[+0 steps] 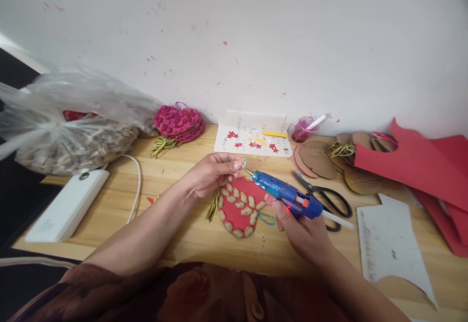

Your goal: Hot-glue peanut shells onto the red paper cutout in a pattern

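Note:
My right hand (pixel 296 224) is wrapped round a blue hot glue gun (pixel 278 190), a white glue stick (pixel 341 219) jutting from its back end. The gun's metal tip meets a small pale piece, probably a nutshell (pixel 243 163), pinched in the fingertips of my left hand (pixel 217 173). Below both hands a red disc (pixel 228 211) lies on the table, with several tan nutshells (pixel 237 233) around its rim and across its middle. A green tassel (pixel 212 207) sticks out on its left and a blue cord loop (pixel 266 218) on its right. My hands hide part of the disc.
Black scissors (pixel 329 200) lie right of the glue gun, near cardboard discs (pixel 318 159) and red sheets (pixel 431 166). Behind are a paper with red stars (pixel 252 137), a cup of dye (pixel 303 131) and pink discs (pixel 179 124). A nutshell bag (pixel 73 142) and white power bank (pixel 68 207) sit left.

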Demonstrator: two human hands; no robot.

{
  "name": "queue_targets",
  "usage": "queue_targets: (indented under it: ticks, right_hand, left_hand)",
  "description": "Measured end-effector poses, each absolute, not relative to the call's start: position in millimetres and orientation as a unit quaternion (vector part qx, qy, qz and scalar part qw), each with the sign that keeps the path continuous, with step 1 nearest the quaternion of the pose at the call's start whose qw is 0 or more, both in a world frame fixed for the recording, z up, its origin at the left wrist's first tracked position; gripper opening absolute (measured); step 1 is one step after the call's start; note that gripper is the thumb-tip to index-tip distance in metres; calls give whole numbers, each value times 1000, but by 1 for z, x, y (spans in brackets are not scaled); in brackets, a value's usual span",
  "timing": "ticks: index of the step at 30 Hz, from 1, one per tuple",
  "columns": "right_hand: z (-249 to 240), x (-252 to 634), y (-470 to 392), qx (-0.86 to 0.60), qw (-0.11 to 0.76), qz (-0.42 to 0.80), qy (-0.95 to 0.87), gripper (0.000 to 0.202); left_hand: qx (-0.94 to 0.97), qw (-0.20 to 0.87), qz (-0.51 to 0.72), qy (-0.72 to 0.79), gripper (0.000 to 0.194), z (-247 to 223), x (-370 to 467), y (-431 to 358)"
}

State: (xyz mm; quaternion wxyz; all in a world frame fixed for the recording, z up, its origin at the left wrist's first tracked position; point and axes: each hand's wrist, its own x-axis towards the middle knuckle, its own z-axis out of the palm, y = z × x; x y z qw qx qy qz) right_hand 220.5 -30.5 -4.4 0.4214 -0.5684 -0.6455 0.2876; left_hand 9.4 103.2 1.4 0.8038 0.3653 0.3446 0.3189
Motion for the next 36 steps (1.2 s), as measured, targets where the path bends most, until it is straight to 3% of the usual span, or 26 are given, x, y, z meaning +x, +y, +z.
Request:
queue_targets:
  ticks: [36]
  right_hand:
    - [-3,222,-30,-588,407,263,-648,28]
  left_hand:
    - [368,805,319,339,28,3,9,103]
